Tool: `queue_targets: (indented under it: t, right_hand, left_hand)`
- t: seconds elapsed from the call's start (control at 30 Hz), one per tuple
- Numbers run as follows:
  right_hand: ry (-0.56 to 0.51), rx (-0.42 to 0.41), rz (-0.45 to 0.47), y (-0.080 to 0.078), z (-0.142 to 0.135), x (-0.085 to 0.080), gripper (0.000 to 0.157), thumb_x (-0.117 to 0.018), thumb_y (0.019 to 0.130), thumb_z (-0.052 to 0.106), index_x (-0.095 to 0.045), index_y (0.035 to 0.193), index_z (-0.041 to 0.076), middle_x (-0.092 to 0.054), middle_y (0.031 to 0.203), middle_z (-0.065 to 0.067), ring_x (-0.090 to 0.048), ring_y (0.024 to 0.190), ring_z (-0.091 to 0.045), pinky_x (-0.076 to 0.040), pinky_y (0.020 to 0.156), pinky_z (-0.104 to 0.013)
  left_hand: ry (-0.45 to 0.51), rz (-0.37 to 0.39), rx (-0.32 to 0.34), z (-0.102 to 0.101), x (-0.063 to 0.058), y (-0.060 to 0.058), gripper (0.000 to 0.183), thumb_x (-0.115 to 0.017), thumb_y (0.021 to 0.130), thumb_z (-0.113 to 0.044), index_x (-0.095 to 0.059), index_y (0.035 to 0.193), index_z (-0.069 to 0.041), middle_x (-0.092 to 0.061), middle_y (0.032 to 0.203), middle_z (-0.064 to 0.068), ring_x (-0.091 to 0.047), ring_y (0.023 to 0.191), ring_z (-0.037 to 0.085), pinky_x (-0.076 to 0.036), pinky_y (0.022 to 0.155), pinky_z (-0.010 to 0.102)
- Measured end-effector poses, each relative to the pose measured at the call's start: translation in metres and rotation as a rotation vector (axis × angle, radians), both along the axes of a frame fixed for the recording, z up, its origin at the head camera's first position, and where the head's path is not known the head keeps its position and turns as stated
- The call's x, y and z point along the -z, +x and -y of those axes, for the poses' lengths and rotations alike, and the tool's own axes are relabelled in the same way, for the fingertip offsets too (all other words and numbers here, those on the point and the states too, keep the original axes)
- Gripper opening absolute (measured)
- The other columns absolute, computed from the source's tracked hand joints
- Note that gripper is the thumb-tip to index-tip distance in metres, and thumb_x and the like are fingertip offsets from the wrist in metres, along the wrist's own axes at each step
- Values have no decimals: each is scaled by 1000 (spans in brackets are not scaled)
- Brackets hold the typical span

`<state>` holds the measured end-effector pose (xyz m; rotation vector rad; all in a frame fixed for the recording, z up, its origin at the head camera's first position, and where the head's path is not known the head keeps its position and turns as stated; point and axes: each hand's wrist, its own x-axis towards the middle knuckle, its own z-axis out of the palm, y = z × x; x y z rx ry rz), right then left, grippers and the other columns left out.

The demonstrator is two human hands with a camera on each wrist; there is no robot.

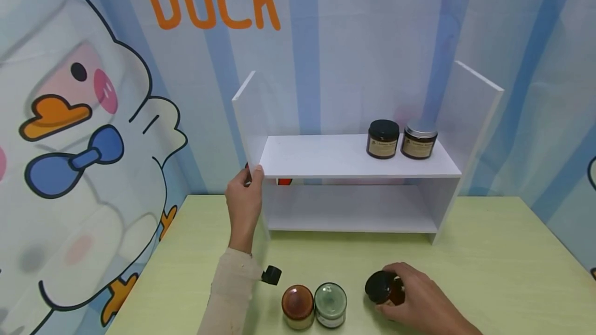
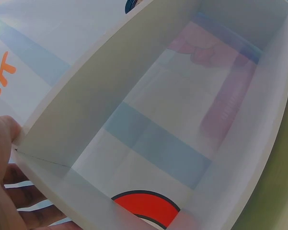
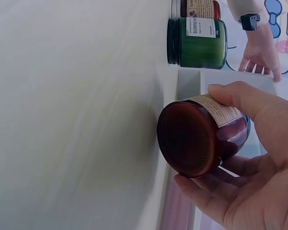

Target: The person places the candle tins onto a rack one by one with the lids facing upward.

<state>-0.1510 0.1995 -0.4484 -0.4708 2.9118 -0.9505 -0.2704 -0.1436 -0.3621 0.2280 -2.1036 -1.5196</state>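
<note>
My left hand point(image 1: 245, 198) grips the left side panel of a white two-tier shelf point(image 1: 351, 224), thumb at the front edge and fingers along the outside. In my right hand point(image 1: 421, 299) is an amber jar point(image 3: 206, 134) with a black lid point(image 1: 379, 287), held tilted close over the table; the right wrist view shows its round base and paper label. Left of that hand, another amber jar point(image 1: 298, 304) and a green jar point(image 1: 330, 301) stand side by side on the table, glass bases up. The green jar's dark lid point(image 3: 173, 41) is against the tabletop.
On the shelf's upper board, toward the right, stand a black-lidded jar point(image 1: 383, 141) and a silver-lidded jar point(image 1: 419, 141). Tall side panels point(image 1: 470, 102) rise at both ends. Behind the pale green table point(image 1: 503, 252) hangs a striped backdrop point(image 1: 349, 40) with a duck drawing.
</note>
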Motion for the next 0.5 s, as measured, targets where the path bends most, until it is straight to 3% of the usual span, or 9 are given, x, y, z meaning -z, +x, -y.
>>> queue_targets:
  t: [0.23,0.5]
  right_hand:
    - [-99,7,143,-2,-6,-2,65,-92,70,34,-62,121,7,-67,103,-1,-64,85,-10,-52,69,-28]
    - [-137,26,191,-1,-9,-3,61,-92,70,33,-62,118,7,-68,103,-4,-66,88,-14,-53,71,-29]
  left_hand:
    - [2,5,-4,-1,0,-1,46,-57,100,-46,-71,124,-10,-70,119,8,-62,101,26,-50,82,45]
    - [2,0,-5,-1,2,0,46,-56,100,-48,-72,121,-11,-71,116,8,-61,97,25,-48,78,43]
